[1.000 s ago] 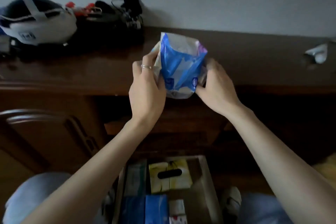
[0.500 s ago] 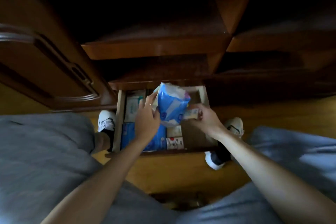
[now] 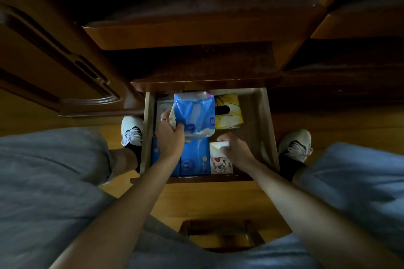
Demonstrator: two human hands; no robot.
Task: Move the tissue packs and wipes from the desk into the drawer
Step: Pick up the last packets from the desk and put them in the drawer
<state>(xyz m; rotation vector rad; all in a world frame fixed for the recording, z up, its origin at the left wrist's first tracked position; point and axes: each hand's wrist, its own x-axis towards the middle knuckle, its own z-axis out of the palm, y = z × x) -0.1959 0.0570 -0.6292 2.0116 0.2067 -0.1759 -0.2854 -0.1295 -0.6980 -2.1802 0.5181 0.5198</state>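
My left hand [image 3: 170,135] grips a blue and white tissue pack [image 3: 193,113] by its left edge, holding it inside the open wooden drawer [image 3: 267,129]. My right hand [image 3: 235,148] is closed on a small pale tissue packet [image 3: 219,145] at the drawer's front middle. Below lie blue tissue packs [image 3: 194,160] and a white packet with red cartoon prints [image 3: 220,165]. A yellow tissue box [image 3: 229,113] sits at the back, and a whitish pack [image 3: 162,107] is at the back left.
The drawer's right part shows bare wood. A carved cabinet door [image 3: 65,72] stands open on the left. My white shoes [image 3: 132,130] flank the drawer on the wooden floor. A stool's frame [image 3: 220,233] is between my knees.
The view dropped from the desktop to the drawer. Both hands carried the blue pack down into it. My right hand left the blue pack and now holds the small pale packet.
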